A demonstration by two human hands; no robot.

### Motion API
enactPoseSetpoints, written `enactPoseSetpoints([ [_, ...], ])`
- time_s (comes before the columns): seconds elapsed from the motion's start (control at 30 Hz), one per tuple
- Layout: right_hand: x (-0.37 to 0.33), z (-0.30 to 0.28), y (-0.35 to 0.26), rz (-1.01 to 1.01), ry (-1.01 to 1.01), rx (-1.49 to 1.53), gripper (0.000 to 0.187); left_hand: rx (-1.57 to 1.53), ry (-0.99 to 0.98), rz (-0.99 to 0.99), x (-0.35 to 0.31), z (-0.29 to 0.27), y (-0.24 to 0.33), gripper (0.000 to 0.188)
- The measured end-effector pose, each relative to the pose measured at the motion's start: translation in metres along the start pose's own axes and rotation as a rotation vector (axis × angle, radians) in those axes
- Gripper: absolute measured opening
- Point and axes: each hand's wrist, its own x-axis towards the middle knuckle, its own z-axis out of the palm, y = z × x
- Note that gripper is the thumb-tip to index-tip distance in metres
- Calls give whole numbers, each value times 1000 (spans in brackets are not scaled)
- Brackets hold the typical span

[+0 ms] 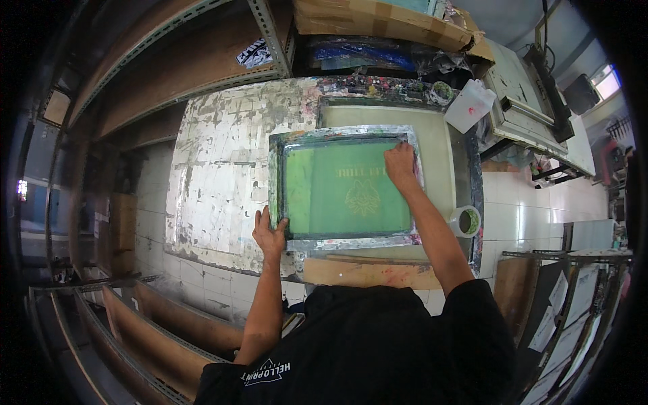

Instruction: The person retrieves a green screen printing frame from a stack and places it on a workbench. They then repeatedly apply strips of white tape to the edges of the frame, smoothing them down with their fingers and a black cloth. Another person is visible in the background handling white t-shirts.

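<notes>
A screen-printing frame (278,182) with a green mesh and a pale design in its middle lies flat on a paint-stained worktable (216,169). My left hand (270,233) grips the frame's near left corner, thumb on the metal edge. My right hand (400,165) rests on the mesh at the far right corner, fingers bent; whether it holds a cloth or tool under the palm I cannot tell. Both forearms reach out from my black shirt at the lower edge.
A small cup of green ink (468,221) sits at the table's right edge. A white plastic jug (469,104) stands at the far right corner. Cardboard boxes (385,20) and metal shelving (202,47) lie behind; wooden racks (155,331) stand lower left.
</notes>
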Motion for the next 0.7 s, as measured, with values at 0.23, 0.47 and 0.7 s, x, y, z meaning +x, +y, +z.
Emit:
enactPoseSetpoints([
  [0.23,-53,-80,44,313,104,454,15,378,281,357,-10,-8,21,75],
  [0.47,-70,-100,130,432,280,519,26,61,-363,754,-63,22,127,62],
  [0.7,-181,-90,145,580,59,487,31,12,-462,763,-85,43,115,50],
])
